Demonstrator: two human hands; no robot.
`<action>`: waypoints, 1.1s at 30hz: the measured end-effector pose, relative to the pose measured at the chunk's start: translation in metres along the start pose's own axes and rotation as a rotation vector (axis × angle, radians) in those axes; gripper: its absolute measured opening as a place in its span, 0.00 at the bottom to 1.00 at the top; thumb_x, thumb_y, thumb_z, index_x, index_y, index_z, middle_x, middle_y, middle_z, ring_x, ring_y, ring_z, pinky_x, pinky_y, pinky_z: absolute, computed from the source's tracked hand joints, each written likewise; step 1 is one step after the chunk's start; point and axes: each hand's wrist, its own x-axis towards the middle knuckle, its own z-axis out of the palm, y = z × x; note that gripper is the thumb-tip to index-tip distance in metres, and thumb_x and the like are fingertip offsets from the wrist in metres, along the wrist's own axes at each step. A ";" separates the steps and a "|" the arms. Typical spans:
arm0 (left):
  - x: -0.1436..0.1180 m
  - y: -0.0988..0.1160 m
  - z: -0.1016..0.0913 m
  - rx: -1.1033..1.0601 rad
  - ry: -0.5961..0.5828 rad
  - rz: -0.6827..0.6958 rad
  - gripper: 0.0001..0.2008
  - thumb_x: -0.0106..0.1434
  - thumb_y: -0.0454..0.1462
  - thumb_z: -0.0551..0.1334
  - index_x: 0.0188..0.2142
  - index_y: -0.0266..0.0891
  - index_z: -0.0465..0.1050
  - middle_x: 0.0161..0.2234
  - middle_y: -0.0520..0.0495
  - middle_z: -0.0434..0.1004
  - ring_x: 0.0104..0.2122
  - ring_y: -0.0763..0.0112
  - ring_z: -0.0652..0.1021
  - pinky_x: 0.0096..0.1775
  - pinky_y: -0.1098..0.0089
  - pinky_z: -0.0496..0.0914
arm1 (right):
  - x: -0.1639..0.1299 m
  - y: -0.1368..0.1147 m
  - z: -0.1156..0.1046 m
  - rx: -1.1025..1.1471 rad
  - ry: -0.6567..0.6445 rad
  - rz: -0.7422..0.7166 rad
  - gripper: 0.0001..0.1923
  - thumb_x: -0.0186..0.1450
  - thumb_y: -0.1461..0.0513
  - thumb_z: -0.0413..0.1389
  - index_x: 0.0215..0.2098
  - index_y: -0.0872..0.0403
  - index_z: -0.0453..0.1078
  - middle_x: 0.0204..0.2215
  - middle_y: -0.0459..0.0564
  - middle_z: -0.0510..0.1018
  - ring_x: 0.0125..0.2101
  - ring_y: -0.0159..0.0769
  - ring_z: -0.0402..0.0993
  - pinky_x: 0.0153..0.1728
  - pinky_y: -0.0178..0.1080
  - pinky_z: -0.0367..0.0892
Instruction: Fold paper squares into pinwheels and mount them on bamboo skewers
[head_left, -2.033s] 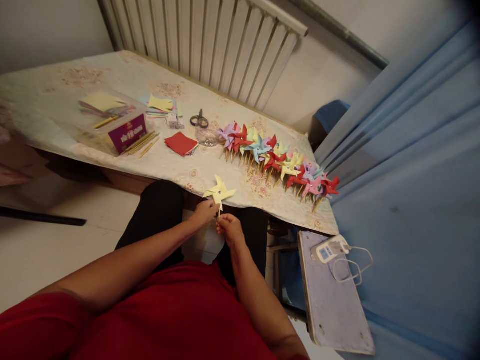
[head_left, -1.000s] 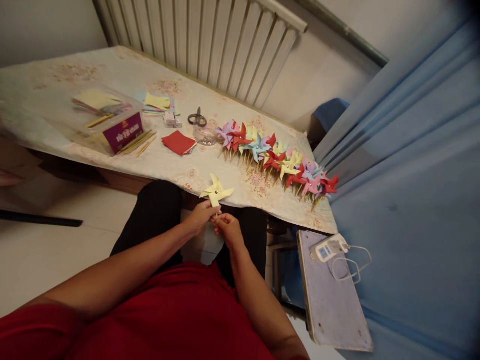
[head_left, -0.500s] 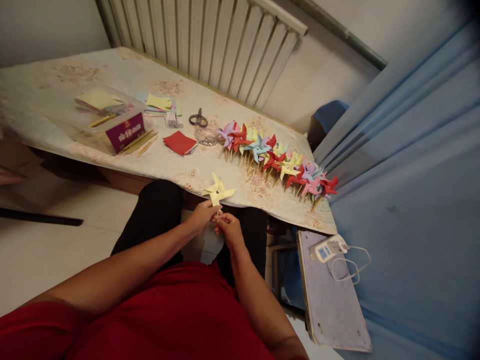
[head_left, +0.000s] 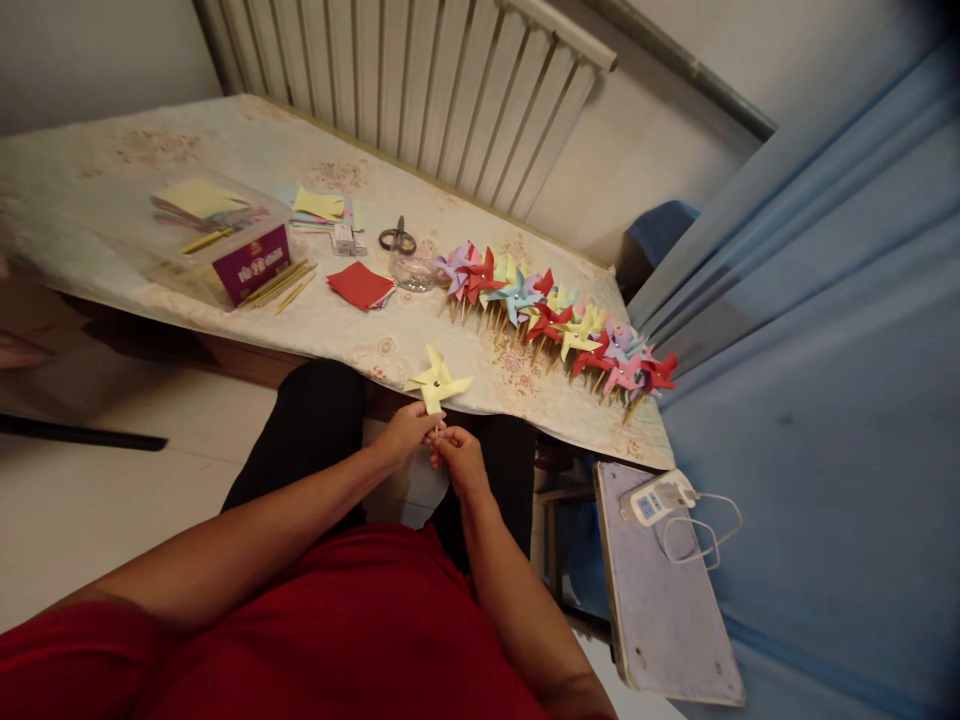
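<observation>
You hold the yellow pinwheel (head_left: 438,385) upright just off the near edge of the table (head_left: 97,250), its stick pinched from below. Your left hand (head_left: 405,432) and right hand (head_left: 454,455) are both closed on that stick, fingertips nearly touching. Beyond the pinwheel, to its right, lies a row of finished pinwheels (head_left: 559,325); to its left sit red paper squares (head_left: 361,285), scissors (head_left: 397,239) and a purple box (head_left: 259,262).

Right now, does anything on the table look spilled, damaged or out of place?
Nothing stands out. The yellow pinwheel is whole, held on its stick by the left hand and right hand. The finished pinwheels lie in a neat row, and the red paper, scissors and purple box rest flat on the table.
</observation>
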 end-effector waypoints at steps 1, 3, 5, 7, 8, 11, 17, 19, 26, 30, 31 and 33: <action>0.000 -0.001 0.000 0.001 -0.003 0.001 0.05 0.56 0.35 0.65 0.29 0.34 0.72 0.23 0.51 0.74 0.20 0.80 0.67 0.25 0.75 0.60 | 0.000 0.000 0.000 0.001 0.000 0.000 0.14 0.48 0.55 0.67 0.26 0.53 0.71 0.18 0.41 0.76 0.16 0.28 0.69 0.18 0.31 0.64; 0.000 -0.002 -0.001 0.006 -0.009 0.000 0.06 0.56 0.36 0.66 0.30 0.34 0.73 0.23 0.51 0.74 0.20 0.79 0.68 0.26 0.75 0.60 | 0.000 0.001 0.000 0.006 -0.002 -0.004 0.14 0.48 0.55 0.67 0.26 0.54 0.71 0.18 0.41 0.76 0.16 0.28 0.69 0.18 0.31 0.64; 0.001 -0.003 -0.002 0.013 -0.009 -0.004 0.06 0.55 0.36 0.66 0.30 0.34 0.73 0.23 0.52 0.74 0.20 0.79 0.68 0.26 0.74 0.61 | 0.000 0.000 0.000 0.009 -0.004 -0.008 0.14 0.48 0.55 0.67 0.27 0.54 0.71 0.19 0.41 0.76 0.16 0.28 0.69 0.19 0.31 0.65; 0.001 -0.004 -0.003 0.017 -0.006 -0.007 0.07 0.54 0.36 0.66 0.30 0.35 0.73 0.24 0.52 0.73 0.21 0.78 0.68 0.27 0.74 0.61 | -0.001 0.000 0.000 0.005 -0.001 -0.006 0.14 0.48 0.55 0.67 0.27 0.54 0.72 0.19 0.42 0.77 0.16 0.28 0.69 0.19 0.31 0.65; 0.001 -0.004 -0.003 0.018 -0.007 -0.008 0.07 0.53 0.37 0.66 0.30 0.35 0.72 0.23 0.52 0.73 0.21 0.78 0.68 0.27 0.74 0.61 | -0.001 -0.001 0.000 0.001 0.003 -0.005 0.13 0.48 0.55 0.67 0.27 0.54 0.72 0.19 0.42 0.77 0.16 0.28 0.69 0.18 0.31 0.64; 0.001 -0.004 -0.003 0.024 -0.017 -0.006 0.07 0.52 0.37 0.66 0.29 0.36 0.72 0.22 0.54 0.70 0.20 0.78 0.67 0.26 0.74 0.60 | -0.002 -0.001 0.000 -0.007 0.013 -0.002 0.14 0.48 0.55 0.67 0.27 0.54 0.72 0.18 0.41 0.76 0.16 0.27 0.68 0.18 0.31 0.64; -0.003 -0.005 -0.004 0.056 -0.036 0.009 0.05 0.51 0.35 0.65 0.26 0.36 0.69 0.19 0.56 0.67 0.20 0.78 0.67 0.26 0.74 0.59 | 0.000 0.001 -0.001 0.022 -0.001 -0.008 0.14 0.48 0.56 0.66 0.28 0.54 0.71 0.20 0.43 0.78 0.17 0.28 0.69 0.19 0.31 0.64; -0.003 -0.007 -0.003 0.067 -0.025 0.003 0.05 0.50 0.34 0.64 0.25 0.37 0.68 0.19 0.56 0.67 0.19 0.78 0.66 0.26 0.74 0.59 | 0.000 0.002 -0.001 0.024 -0.007 -0.014 0.13 0.49 0.56 0.66 0.28 0.54 0.71 0.21 0.43 0.79 0.17 0.28 0.69 0.19 0.31 0.65; 0.004 -0.010 -0.004 0.151 0.010 0.030 0.07 0.51 0.35 0.65 0.21 0.39 0.67 0.17 0.56 0.66 0.18 0.78 0.66 0.24 0.74 0.59 | 0.000 0.002 -0.001 0.009 0.019 -0.025 0.14 0.49 0.56 0.66 0.29 0.53 0.71 0.20 0.43 0.78 0.17 0.29 0.69 0.19 0.31 0.64; 0.014 -0.001 -0.010 0.239 0.019 0.050 0.07 0.54 0.37 0.64 0.23 0.39 0.68 0.20 0.52 0.72 0.19 0.76 0.68 0.24 0.74 0.61 | 0.000 0.001 -0.001 0.016 0.024 -0.020 0.14 0.49 0.55 0.66 0.30 0.54 0.73 0.16 0.41 0.74 0.16 0.28 0.68 0.19 0.31 0.63; 0.017 0.002 -0.013 0.303 0.027 0.072 0.07 0.55 0.37 0.62 0.24 0.39 0.68 0.21 0.51 0.74 0.19 0.76 0.69 0.24 0.74 0.61 | 0.000 0.001 -0.001 0.015 0.021 -0.019 0.14 0.49 0.55 0.66 0.29 0.54 0.73 0.16 0.40 0.74 0.16 0.28 0.67 0.19 0.31 0.63; 0.024 0.010 -0.019 0.461 0.061 0.122 0.06 0.57 0.36 0.60 0.24 0.40 0.68 0.21 0.51 0.74 0.20 0.74 0.69 0.25 0.73 0.61 | 0.001 0.002 -0.001 0.009 0.016 -0.015 0.14 0.49 0.55 0.66 0.29 0.54 0.73 0.16 0.41 0.74 0.16 0.28 0.67 0.18 0.31 0.62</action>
